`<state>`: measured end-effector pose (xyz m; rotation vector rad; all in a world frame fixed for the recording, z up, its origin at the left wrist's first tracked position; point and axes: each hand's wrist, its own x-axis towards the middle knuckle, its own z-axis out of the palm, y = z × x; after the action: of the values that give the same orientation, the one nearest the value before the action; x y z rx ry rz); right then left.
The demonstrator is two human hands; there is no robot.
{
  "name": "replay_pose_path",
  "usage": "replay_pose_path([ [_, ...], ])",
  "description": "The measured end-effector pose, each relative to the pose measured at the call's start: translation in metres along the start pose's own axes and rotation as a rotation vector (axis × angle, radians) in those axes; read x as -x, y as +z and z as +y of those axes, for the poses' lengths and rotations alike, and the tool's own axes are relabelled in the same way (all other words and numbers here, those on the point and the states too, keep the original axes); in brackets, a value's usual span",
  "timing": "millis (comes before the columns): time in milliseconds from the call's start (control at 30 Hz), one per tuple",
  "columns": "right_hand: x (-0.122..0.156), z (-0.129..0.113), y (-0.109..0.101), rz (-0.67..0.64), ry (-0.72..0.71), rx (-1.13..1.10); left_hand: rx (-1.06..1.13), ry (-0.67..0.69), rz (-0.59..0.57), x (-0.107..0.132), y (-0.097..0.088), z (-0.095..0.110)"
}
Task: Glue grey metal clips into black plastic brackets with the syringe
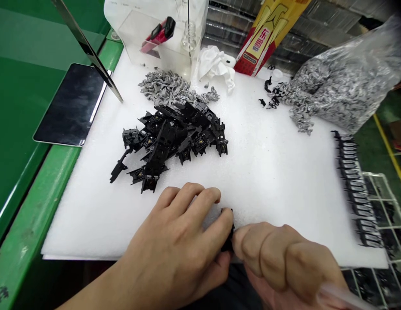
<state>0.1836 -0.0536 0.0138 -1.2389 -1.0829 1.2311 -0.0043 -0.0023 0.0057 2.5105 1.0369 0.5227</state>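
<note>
Far left: phone (73, 103) flat on the green worktop (32, 206), with a metal strip (90, 51) slanting over it.

Centre: black pile (174, 137) of moulded pieces on the foam sheet (278, 163). A grey pile (168, 86) lies just behind it.

Lower centre: left hand (177, 258), back up, wrist coming in from the bottom edge. Its fingers are curled forward, with thumb and forefinger closed on the part (228, 243).

The part is a small black plastic piece, pinched between the two hands at the near edge of the foam. Most of it is hidden by fingertips.

- **Handling, judged from its look:** very light, stiff, with thin tabs that could snap if bent. Matte, so not slippery, but small enough to flick out of a loose pinch.
- **Best hold:** fingertips on the thicker body from both sides, not on the thin arms.

Lower right: right hand (284, 262), knuckles up and clenched tight, fingertips butted against the part opposite the left thumb. Both hands grip the same piece, and they touch there. Something pale and blurred sits by the right wrist; I cannot tell what it is.

Upper right: clear bag (345, 82) of grey bits, spilling onto the foam.

Right edge: row (355, 189) of black pieces lined up, beside a wire basket (384, 202).
</note>
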Motion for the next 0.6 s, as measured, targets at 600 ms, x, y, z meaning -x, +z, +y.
replay_pose_path([
  [600,-0.0004,0.0036,0.005,0.029,-0.028,-0.136,0.002,0.018,0.022,0.0014,-0.0003,-0.0005],
])
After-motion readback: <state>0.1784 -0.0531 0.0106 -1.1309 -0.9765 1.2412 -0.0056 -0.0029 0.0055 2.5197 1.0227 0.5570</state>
